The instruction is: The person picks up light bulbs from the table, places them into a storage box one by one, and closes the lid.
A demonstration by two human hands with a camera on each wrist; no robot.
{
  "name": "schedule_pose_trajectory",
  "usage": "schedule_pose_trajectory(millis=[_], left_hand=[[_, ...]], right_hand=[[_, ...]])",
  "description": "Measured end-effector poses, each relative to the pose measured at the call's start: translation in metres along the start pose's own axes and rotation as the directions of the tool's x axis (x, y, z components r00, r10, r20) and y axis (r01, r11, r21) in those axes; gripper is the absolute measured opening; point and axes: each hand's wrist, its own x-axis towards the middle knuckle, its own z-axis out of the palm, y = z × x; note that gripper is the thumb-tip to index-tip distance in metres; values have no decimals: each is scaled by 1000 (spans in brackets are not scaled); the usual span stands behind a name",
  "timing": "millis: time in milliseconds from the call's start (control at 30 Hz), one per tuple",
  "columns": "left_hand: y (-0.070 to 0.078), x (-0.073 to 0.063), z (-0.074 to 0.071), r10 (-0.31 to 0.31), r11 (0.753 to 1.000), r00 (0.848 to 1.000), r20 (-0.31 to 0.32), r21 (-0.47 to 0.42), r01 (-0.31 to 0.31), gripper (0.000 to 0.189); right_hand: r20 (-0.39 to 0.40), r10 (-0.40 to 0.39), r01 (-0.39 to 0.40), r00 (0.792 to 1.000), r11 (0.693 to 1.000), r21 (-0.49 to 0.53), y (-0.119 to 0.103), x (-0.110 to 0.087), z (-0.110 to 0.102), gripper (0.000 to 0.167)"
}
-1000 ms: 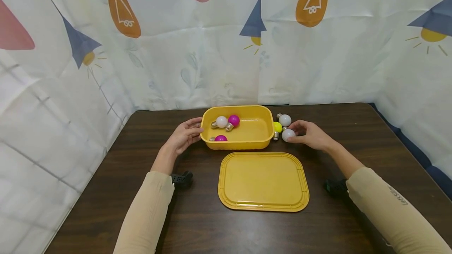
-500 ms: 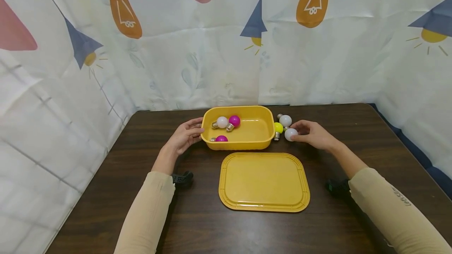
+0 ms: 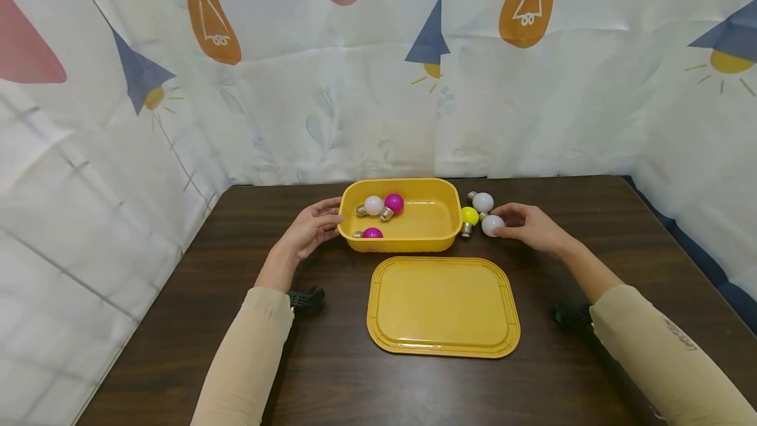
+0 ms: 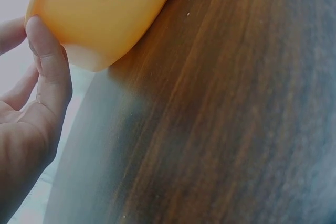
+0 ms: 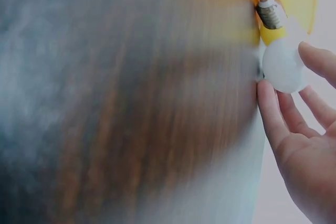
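Bench (image 3: 440, 390): one, dark wood-grain. Curtain (image 3: 367, 84): pale, printed with lamps, hanging behind. Yellow tray (image 3: 443, 307): one, flat, lying nearer me than the yellow box (image 3: 408, 244). Yellow bulb (image 3: 470, 216): one, metal base toward me, just beside the box's right end, standing in the way between box and held bulb. Rear white bulb (image 3: 482, 202): one, farther from me, near the yellow one.

Right grip (image 3: 535, 227): thumb and fingers clamped on the held white bulb (image 3: 493, 226), right of the yellow bulb; whether it touches the bench I cannot tell. Left grip (image 3: 310, 227): thumb and fingers pinching the box's left end.

Change against one second ago: held bulb slightly farther right of the box; box contents the same.

Box contents: inner white bulb (image 3: 373, 205), magenta bulb (image 3: 394, 202) beside it, near magenta bulb (image 3: 372, 233) partly hidden by the front wall.
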Motion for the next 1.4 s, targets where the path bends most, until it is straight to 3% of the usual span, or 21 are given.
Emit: schedule_pose_trajectory(millis=[1400], left_hand=[[-3,-2,1,12,1000,1000,2,-10,-12,57]], right_hand=[[-57,11,-11,998,1000,3,7,-10,-16,52]])
